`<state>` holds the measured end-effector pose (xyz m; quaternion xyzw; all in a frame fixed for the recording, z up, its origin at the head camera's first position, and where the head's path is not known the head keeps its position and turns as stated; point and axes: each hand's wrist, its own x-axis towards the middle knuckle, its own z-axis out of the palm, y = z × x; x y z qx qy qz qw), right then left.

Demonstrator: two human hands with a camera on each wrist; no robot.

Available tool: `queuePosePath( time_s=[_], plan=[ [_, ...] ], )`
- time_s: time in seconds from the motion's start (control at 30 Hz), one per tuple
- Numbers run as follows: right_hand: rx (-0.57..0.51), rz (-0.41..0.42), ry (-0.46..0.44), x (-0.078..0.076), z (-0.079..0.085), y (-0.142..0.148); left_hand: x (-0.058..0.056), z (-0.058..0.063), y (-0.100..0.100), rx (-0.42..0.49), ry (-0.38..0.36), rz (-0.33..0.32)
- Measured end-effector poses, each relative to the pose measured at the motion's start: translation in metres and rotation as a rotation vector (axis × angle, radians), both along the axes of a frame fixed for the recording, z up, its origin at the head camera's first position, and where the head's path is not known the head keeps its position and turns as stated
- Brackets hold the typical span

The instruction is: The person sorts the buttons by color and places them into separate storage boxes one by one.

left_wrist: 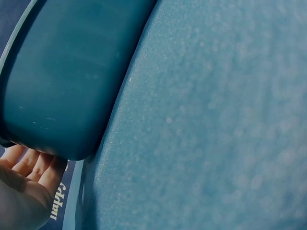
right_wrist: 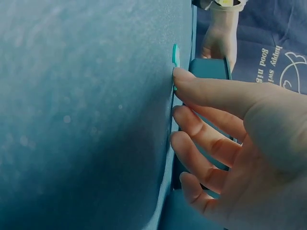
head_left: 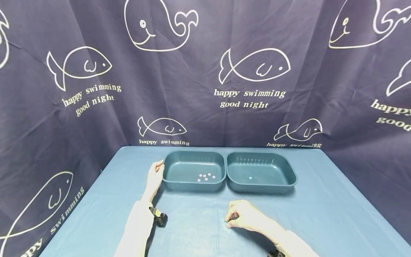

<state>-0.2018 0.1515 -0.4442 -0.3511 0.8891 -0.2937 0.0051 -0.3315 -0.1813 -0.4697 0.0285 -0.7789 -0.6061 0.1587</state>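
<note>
My right hand (head_left: 243,215) is low over the table, thumb and index finger close together at a small group of pale blue-green buttons (head_left: 228,231). A green sliver shows between those two fingertips in the right wrist view, and one green button (right_wrist: 176,55) stands just past the thumb tip. The other fingers curl loosely. At the far left, my left hand (head_left: 155,175) touches the outer end of the left teal bin (head_left: 194,186). Its fingers (left_wrist: 53,175) lie nearly straight against the end wall in the left wrist view; the thumb is hidden there.
Several pinkish buttons (head_left: 206,179) lie inside the left bin. Against it stands the right teal bin (head_left: 261,187), with one blue-green button (head_left: 250,178) on its floor. A blue cloth covers the table (head_left: 186,228); a dark printed curtain (head_left: 205,71) hangs behind.
</note>
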Motion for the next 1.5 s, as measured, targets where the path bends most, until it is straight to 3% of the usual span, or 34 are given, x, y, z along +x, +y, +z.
queuePosePath(
  time_s=[0.37,0.97,1.2,1.5],
  plan=[
    [-0.011,0.006,-0.058,0.001,-0.002,-0.002,0.000,-0.004,-0.001,0.005,0.003,0.006],
    [-0.034,0.109,0.039,-0.003,-0.003,-0.001,-0.001,-0.003,-0.001,-0.017,0.007,0.024],
    [-0.104,0.110,0.024,-0.007,-0.001,0.003,-0.002,-0.002,-0.001,-0.004,0.006,0.008],
    [-0.189,0.110,0.088,-0.009,0.007,0.010,-0.002,-0.002,-0.001,-0.009,-0.008,0.006]
  ],
)
